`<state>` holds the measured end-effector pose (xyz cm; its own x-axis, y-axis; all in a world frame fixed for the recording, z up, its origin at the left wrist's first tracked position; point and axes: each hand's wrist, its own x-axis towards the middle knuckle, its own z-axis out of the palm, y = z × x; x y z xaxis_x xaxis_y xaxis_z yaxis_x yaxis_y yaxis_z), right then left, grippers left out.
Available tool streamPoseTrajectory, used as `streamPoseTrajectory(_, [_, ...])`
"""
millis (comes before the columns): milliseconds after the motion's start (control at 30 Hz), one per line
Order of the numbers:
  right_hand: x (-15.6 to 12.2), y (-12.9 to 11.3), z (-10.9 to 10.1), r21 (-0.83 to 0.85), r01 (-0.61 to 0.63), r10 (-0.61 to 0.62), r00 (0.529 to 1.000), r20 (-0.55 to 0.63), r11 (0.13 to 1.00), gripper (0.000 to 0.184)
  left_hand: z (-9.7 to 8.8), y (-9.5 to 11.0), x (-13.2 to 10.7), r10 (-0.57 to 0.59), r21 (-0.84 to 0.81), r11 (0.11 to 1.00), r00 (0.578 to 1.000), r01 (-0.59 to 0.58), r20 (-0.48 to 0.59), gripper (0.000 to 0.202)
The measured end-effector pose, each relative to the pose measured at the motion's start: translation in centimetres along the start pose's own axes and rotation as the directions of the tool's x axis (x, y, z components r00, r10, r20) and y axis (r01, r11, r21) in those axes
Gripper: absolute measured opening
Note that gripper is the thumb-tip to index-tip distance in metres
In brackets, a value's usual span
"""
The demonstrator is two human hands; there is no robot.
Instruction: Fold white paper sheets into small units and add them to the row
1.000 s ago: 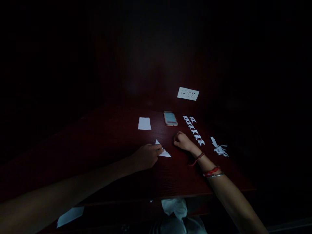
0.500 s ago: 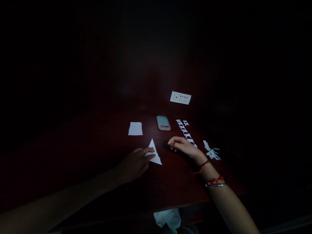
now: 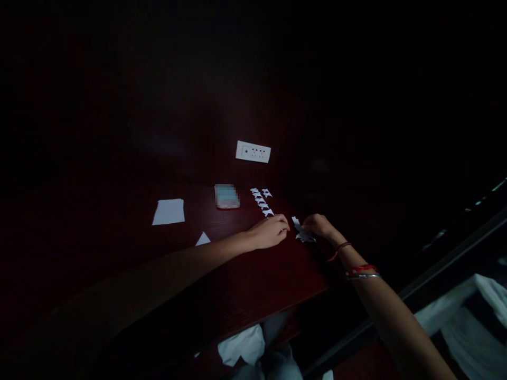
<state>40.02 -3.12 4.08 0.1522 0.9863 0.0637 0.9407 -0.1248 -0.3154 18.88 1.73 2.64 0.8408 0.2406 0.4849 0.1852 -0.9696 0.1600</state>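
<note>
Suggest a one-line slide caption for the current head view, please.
Right hand at a pile of paper strips, left hand near a row of paper pieces on a dark red table.

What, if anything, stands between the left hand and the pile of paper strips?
Nothing visible: only tabletop shows between the left hand and the paper strips. The right hand is at their right side.

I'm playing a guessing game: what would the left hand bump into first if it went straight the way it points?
The left hand would probably meet the paper strips first, though its height above the table is hard to tell.
</note>
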Motion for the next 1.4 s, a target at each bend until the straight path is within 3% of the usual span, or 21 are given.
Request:
streamPoseTrajectory(100, [0.2, 0.1, -0.1, -0.072, -0.009, 0.006, 0.999, -0.041, 0.997, 0.015, 2.3, 0.2, 2.8, 0.030, -0.010, 1.000, 0.999, -0.030, 0.026, 0.021])
streamPoseTrajectory(233, [0.7, -0.2, -0.8, -0.138, -0.014, 0.009, 0.999, -0.040, 0.990, 0.016, 2.5, -0.9, 2.5, 0.005, -0.003, 1.000, 0.999, -0.005, 0.032, 0.022])
streamPoseTrajectory(367, [1.0, -1.7, -0.7, -0.124, 0.051, -0.055, 0.998, -0.027, 0.991, 0.018, -0.9, -3.9, -2.1, -0.084, 0.034, 0.996, 0.996, 0.084, 0.017, 0.023])
streamPoseTrajectory(500, [1.3, -6.6, 1.7, 0.003, 0.217, -0.216, 0.974, 0.064, 0.976, 0.022, -5.7, -7.0, -9.6, -0.227, 0.097, 0.969, 0.974, 0.229, -0.025, 0.026])
streamPoseTrajectory(567, [1.7, -10.2, 3.6, 0.089, 0.309, -0.318, 0.940, 0.124, 0.947, 0.021, -7.3, -7.9, -13.4, -0.366, 0.126, 0.920, 0.928, 0.372, -0.070, 0.029])
streamPoseTrajectory(700, [2.7, -17.3, 7.2, 0.227, 0.395, -0.440, 0.875, 0.203, 0.890, 0.018, -8.0, -8.1, -18.0, -0.689, 0.140, 0.709, 0.721, 0.691, -0.068, 0.044])
streamPoseTrajectory(767, [3.2, -19.8, 8.3, 0.264, 0.405, -0.463, 0.861, 0.213, 0.875, 0.018, -7.5, -7.9, -18.6, -0.733, 0.139, 0.666, 0.678, 0.733, -0.060, 0.051])
streamPoseTrajectory(900, [3.5, -22.1, 9.6, 0.311, 0.398, -0.472, 0.854, 0.220, 0.863, 0.022, -6.8, -7.2, -18.5, -0.725, 0.119, 0.680, 0.687, 0.724, -0.036, 0.047])
streamPoseTrajectory(1100, [3.1, -22.1, 10.9, 0.368, 0.368, -0.460, 0.865, 0.202, 0.854, 0.019, -6.5, -6.8, -18.6, -0.747, 0.103, 0.656, 0.662, 0.748, -0.053, 0.042])
streamPoseTrajectory(1400, [2.3, -21.9, 11.4, 0.421, 0.333, -0.440, 0.878, 0.188, 0.844, 0.011, -6.5, -7.1, -18.3, -0.718, 0.057, 0.691, 0.693, 0.721, -0.064, 0.049])
